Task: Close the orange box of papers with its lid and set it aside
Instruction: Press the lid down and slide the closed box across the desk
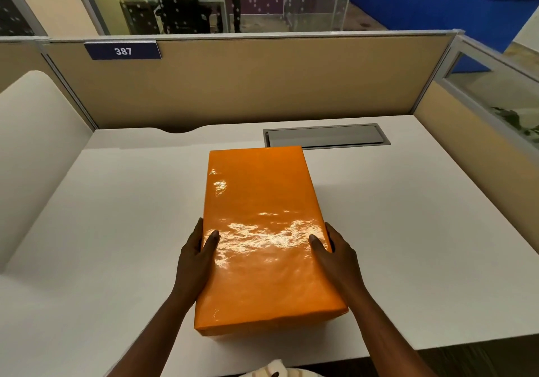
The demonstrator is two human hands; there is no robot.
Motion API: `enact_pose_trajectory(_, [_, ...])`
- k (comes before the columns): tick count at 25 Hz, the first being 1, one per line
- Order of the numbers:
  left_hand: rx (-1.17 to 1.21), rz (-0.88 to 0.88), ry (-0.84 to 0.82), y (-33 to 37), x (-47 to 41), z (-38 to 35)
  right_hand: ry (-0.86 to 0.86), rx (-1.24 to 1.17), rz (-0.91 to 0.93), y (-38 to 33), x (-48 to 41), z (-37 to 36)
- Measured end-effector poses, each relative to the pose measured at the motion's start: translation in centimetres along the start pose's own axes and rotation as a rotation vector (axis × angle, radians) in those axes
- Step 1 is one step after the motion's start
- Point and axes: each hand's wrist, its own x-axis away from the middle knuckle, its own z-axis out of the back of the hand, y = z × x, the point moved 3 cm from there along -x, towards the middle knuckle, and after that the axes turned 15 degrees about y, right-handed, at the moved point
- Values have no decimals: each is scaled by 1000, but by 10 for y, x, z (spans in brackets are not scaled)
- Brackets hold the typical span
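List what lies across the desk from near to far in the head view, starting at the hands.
Left hand and right hand gripping the sides of the orange box → grey cable hatch set in the desk → tan partition → blue number plate at its top.

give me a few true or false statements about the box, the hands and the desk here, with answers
1. The lid is on the orange box. True.
2. Only one hand touches the box. False: the left hand and the right hand hold its two long sides.
3. The box sits on a white desk. True.
4. The sign on the partition reads 512. False: it reads 387.
5. Loose papers lie on the desk beside the box. False: none show there.
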Motion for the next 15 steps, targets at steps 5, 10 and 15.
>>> enact_pose_trajectory(5, [33,-9,45,-3,0,1,19,-25,28,2,0,-2])
enact_pose_trajectory(10, [20,-20,76,-6,-3,-2,21,-74,27,8,-1,-3])
enact_pose_trajectory(15, [-16,-24,63,-8,-5,-4,-72,-38,-13,11,-8,-10])
